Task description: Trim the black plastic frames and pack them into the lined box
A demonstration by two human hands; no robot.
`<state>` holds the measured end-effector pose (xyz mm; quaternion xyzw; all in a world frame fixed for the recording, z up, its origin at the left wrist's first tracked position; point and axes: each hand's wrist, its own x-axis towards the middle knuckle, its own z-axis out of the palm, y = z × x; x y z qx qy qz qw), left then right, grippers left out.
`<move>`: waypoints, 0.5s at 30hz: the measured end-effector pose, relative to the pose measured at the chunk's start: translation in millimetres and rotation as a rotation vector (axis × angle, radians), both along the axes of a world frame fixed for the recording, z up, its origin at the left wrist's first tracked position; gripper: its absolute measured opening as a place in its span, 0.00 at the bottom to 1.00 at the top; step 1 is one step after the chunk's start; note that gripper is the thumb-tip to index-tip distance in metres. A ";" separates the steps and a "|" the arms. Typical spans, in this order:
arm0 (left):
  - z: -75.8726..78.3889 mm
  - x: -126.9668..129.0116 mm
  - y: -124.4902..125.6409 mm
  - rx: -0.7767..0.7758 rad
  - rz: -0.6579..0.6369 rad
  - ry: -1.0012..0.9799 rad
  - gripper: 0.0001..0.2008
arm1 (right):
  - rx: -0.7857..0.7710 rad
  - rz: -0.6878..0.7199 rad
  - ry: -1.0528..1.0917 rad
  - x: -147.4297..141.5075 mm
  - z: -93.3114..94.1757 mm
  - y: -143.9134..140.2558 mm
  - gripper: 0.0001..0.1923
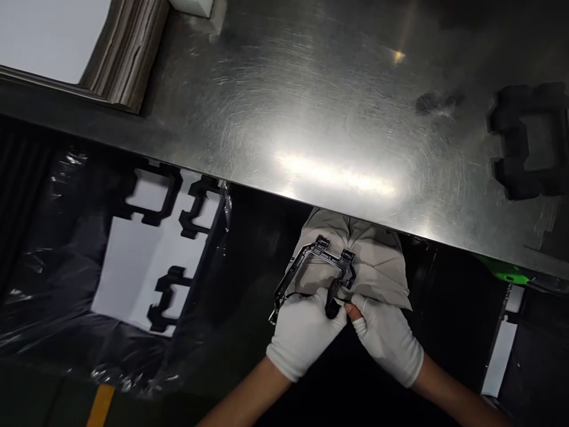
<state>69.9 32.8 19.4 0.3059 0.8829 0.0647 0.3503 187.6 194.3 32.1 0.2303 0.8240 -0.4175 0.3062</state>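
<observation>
Over my lap I see a black angular frame part (293,271) with small holes and raised blocks, held above my light trousers. My left hand (306,332), in a white glove, is closed around its near side. My right hand (386,335), also gloved but with a bare thumb tip, is pinched beside the near end of the frame, close to the left fingers. Whatever lies between the right thumb and finger is too small to make out. Both gloves hide the lower part of the frame.
A scratched metal table (249,107) spans the far side; a dark foam-like piece (511,142) lies on its right and a stack of sheets (124,59) at upper left. To my left, a plastic-lined box (57,261) holds white sheets (128,267) and black cut-out frames (171,196).
</observation>
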 end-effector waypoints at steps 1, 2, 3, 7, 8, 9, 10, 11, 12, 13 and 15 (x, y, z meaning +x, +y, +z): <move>0.6 -0.1 0.4 -0.003 0.003 -0.008 0.23 | 0.001 -0.006 -0.003 0.2 -0.1 -0.6 0.23; 1.1 -0.1 0.6 -0.006 0.007 -0.012 0.23 | 0.003 -0.012 -0.008 0.5 -0.2 -1.4 0.24; 1.4 0.1 0.8 -0.007 0.011 -0.011 0.23 | 0.007 -0.017 -0.014 0.7 -0.3 -2.2 0.24; 0.2 2.7 0.1 -0.003 0.020 0.023 0.20 | 0.038 -0.028 -0.032 3.1 -1.8 -6.6 0.25; -0.5 3.6 -0.2 -0.006 0.021 0.026 0.20 | 0.047 -0.030 -0.035 4.1 -2.8 -7.8 0.25; -1.4 4.7 -0.4 -0.009 0.022 0.025 0.21 | 0.053 -0.033 -0.038 5.3 -3.8 -9.0 0.25; -2.2 5.6 -0.6 -0.012 0.026 0.025 0.22 | 0.055 -0.039 -0.041 6.6 -4.9 -10.1 0.25; -2.8 6.5 -0.7 -0.015 0.031 0.027 0.23 | 0.053 -0.047 -0.043 7.9 -6.0 -11.1 0.26; -3.3 7.3 -0.6 -0.016 0.037 0.032 0.23 | 0.050 -0.057 -0.044 9.1 -6.9 -11.9 0.26; -3.5 7.8 -0.5 -0.015 0.039 0.037 0.24 | 0.047 -0.066 -0.045 10.1 -7.6 -12.7 0.26; -3.2 8.3 0.1 -0.007 0.032 0.049 0.24 | 0.045 -0.079 -0.054 11.3 -8.2 -13.8 0.26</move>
